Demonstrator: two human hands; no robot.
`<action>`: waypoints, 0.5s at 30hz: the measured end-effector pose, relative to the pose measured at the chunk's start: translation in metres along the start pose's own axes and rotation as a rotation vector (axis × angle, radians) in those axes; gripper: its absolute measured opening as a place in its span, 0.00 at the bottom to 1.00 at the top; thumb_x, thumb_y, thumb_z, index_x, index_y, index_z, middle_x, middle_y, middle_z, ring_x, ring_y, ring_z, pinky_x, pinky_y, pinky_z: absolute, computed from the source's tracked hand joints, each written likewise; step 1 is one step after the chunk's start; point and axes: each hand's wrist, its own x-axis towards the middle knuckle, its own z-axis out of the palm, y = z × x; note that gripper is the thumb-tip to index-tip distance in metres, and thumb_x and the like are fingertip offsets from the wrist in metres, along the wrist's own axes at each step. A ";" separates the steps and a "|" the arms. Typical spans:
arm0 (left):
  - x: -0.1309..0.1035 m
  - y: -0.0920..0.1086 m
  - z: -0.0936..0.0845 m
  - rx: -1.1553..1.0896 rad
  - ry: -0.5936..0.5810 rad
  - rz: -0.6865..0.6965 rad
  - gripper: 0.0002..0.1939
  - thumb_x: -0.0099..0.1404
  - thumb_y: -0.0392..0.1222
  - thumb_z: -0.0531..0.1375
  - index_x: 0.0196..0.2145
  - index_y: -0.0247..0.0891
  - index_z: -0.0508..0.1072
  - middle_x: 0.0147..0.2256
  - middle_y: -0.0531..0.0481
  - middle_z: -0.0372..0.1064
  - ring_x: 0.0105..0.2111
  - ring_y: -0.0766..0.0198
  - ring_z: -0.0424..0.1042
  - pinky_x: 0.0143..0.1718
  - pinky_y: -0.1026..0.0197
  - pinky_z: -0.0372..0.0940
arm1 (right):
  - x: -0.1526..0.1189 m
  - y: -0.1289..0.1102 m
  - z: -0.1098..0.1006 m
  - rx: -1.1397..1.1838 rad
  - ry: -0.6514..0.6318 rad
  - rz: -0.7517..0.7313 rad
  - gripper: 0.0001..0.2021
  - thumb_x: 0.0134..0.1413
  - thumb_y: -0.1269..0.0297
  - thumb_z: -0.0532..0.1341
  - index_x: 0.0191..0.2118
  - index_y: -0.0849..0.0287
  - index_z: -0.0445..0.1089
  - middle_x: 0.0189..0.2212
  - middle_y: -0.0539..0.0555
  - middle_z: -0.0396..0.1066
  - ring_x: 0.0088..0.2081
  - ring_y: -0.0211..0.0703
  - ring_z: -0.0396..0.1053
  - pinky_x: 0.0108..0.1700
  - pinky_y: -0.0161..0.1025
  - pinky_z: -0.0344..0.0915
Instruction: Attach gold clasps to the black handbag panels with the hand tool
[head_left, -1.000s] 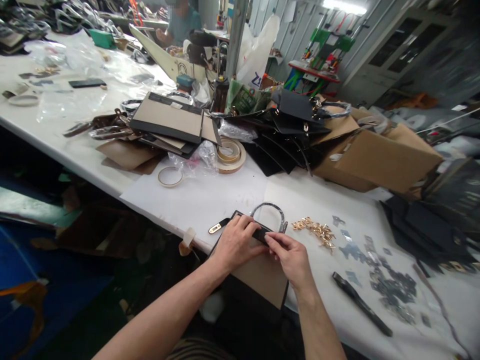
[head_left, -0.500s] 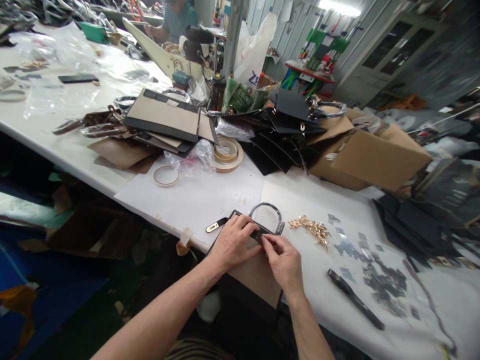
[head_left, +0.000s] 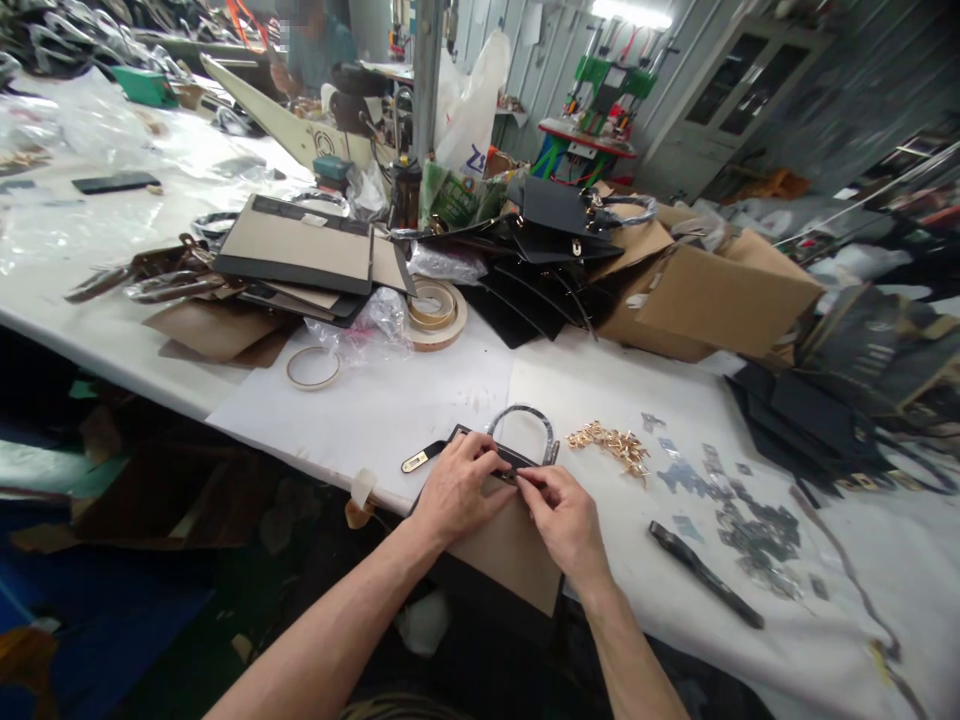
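A black and beige handbag panel (head_left: 517,565) hangs over the table's front edge in front of me, its wrapped loop handle (head_left: 523,412) lying on the table. My left hand (head_left: 463,487) grips the panel near its black top strip, fingers bent over it. Against the same strip, my right hand (head_left: 564,518) is closed in a pinch; whatever lies between its fingertips is too small to make out. A black strap with a gold metal plate (head_left: 415,461) sticks out to the left of my left hand. Gold-coloured fasteners (head_left: 611,445) lie in a pile beyond my right hand.
Thin metal plates (head_left: 757,525) are scattered at the right, with a black tool-like bar (head_left: 705,575) nearer me. Tape rolls (head_left: 435,315), stacked bag panels (head_left: 296,245), black bags (head_left: 555,225) and a cardboard box (head_left: 727,290) stand farther back. A person (head_left: 322,50) sits beyond.
The view has turned slightly to the right, so the background has shifted left. Both hands stay at the panel's top strip, with the right fingertips slightly shifted along it.
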 end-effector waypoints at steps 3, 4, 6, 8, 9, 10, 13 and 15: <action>0.000 -0.001 0.001 0.022 -0.018 0.011 0.08 0.66 0.46 0.67 0.43 0.43 0.78 0.48 0.44 0.69 0.47 0.53 0.70 0.52 0.47 0.71 | -0.001 0.001 -0.003 -0.027 -0.019 -0.045 0.12 0.66 0.54 0.62 0.43 0.53 0.80 0.39 0.55 0.75 0.32 0.44 0.72 0.37 0.41 0.71; 0.000 -0.001 0.001 0.032 -0.019 0.016 0.08 0.67 0.46 0.66 0.43 0.43 0.78 0.48 0.44 0.69 0.47 0.53 0.70 0.52 0.47 0.71 | -0.002 0.001 -0.004 -0.060 -0.021 -0.075 0.12 0.67 0.55 0.61 0.44 0.53 0.80 0.39 0.55 0.75 0.34 0.45 0.73 0.39 0.41 0.71; -0.001 -0.002 0.002 0.050 -0.016 0.030 0.09 0.68 0.47 0.66 0.44 0.43 0.78 0.48 0.44 0.69 0.47 0.53 0.70 0.51 0.47 0.71 | -0.002 0.001 -0.005 -0.146 -0.014 -0.128 0.12 0.69 0.57 0.59 0.45 0.52 0.80 0.40 0.56 0.75 0.39 0.47 0.74 0.44 0.43 0.71; -0.001 -0.001 0.003 0.063 -0.015 0.043 0.09 0.69 0.46 0.65 0.44 0.43 0.78 0.48 0.43 0.68 0.48 0.53 0.70 0.52 0.47 0.71 | -0.003 0.001 -0.004 -0.190 0.007 -0.145 0.12 0.69 0.57 0.59 0.47 0.51 0.79 0.41 0.56 0.74 0.42 0.48 0.74 0.47 0.44 0.71; -0.001 -0.001 0.002 0.067 -0.012 0.046 0.08 0.69 0.45 0.64 0.45 0.43 0.78 0.48 0.43 0.68 0.48 0.53 0.69 0.52 0.47 0.71 | -0.002 0.001 -0.003 -0.182 0.026 -0.136 0.12 0.69 0.57 0.59 0.48 0.51 0.79 0.42 0.56 0.74 0.42 0.48 0.74 0.47 0.44 0.72; -0.001 0.000 0.002 0.069 -0.010 0.048 0.08 0.69 0.44 0.64 0.45 0.43 0.78 0.49 0.43 0.68 0.48 0.53 0.69 0.52 0.47 0.71 | -0.002 0.002 -0.002 -0.159 0.046 -0.122 0.11 0.68 0.57 0.60 0.48 0.52 0.78 0.42 0.56 0.75 0.41 0.47 0.74 0.46 0.43 0.72; -0.001 0.002 0.001 0.074 0.001 0.050 0.08 0.70 0.44 0.63 0.45 0.43 0.78 0.48 0.43 0.68 0.48 0.52 0.69 0.52 0.46 0.71 | -0.001 0.003 0.000 -0.111 0.084 -0.107 0.10 0.67 0.57 0.61 0.46 0.53 0.78 0.42 0.56 0.75 0.39 0.46 0.74 0.43 0.42 0.74; -0.001 0.003 0.002 0.088 -0.003 0.050 0.09 0.70 0.44 0.63 0.47 0.43 0.77 0.48 0.43 0.68 0.49 0.52 0.69 0.52 0.45 0.70 | -0.003 0.003 0.002 -0.155 0.094 -0.142 0.11 0.69 0.58 0.59 0.44 0.52 0.79 0.41 0.56 0.75 0.40 0.47 0.74 0.45 0.42 0.73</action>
